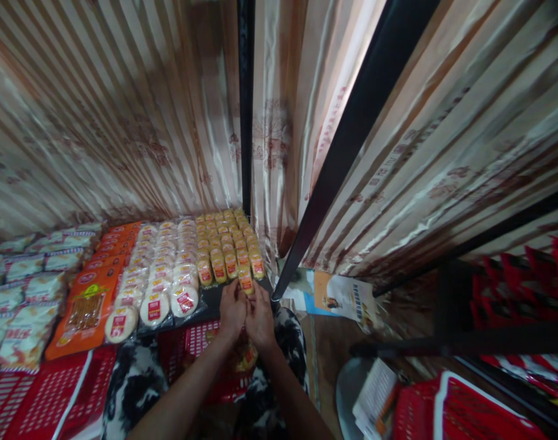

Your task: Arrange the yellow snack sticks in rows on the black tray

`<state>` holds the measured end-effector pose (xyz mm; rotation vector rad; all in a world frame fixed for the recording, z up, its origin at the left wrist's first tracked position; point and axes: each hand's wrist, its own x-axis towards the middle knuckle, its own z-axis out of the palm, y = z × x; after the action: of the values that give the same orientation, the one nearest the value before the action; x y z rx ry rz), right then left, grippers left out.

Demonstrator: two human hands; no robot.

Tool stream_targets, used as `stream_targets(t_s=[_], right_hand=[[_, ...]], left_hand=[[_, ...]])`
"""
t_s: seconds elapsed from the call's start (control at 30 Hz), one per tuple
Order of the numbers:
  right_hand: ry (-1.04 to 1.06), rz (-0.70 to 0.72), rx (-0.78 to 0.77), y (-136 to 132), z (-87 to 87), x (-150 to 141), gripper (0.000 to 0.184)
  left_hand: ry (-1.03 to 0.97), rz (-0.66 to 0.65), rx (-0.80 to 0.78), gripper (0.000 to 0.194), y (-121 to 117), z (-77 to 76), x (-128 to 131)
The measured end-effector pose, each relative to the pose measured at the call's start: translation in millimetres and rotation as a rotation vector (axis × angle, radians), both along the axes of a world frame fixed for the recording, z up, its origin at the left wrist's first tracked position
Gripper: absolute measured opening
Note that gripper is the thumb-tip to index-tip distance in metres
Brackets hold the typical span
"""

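A small yellow packaged cake (245, 280) with a red and white label is held between both hands at the front of the rows. My left hand (233, 308) has its fingers closed at the cake's left side. On the other side, my right hand (259, 315) grips the same cake, its fingertips partly hidden. Just beyond, rows of matching yellow cakes (218, 264) lie on the dark shelf (209, 302). To their left are columns of round white packaged cakes (186, 299). Below my wrists, more yellow packs (246, 357) lie in a red basket (200, 336).
Orange snack bags (86, 299) and white packets (31, 330) fill the shelf's left side. Black posts (343, 128) stand before pleated curtains (168, 122). Red baskets (44, 391) sit at lower left and lower right. A printed sheet (340, 296) lies on the floor.
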<state>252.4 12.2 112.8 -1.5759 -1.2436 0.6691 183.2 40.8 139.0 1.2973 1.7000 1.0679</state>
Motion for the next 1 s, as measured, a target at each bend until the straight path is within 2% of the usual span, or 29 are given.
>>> stream_targets(t_s=[0.47, 0.77, 1.0], right_hand=[[-0.044, 0.023, -0.006, 8, 7.5, 2, 0.051], [-0.039, 0.012, 0.049, 13, 3.3, 2, 0.052], [-0.08, -0.007, 0.067, 15, 0.7, 1, 0.052]], left_hand=[[-0.012, 0.006, -0.005, 0.033, 5, 3.8, 4], [0.053, -0.032, -0.051, 0.036, 9, 9.5, 5], [0.044, -0.034, -0.049, 0.038, 12, 2.3, 5]])
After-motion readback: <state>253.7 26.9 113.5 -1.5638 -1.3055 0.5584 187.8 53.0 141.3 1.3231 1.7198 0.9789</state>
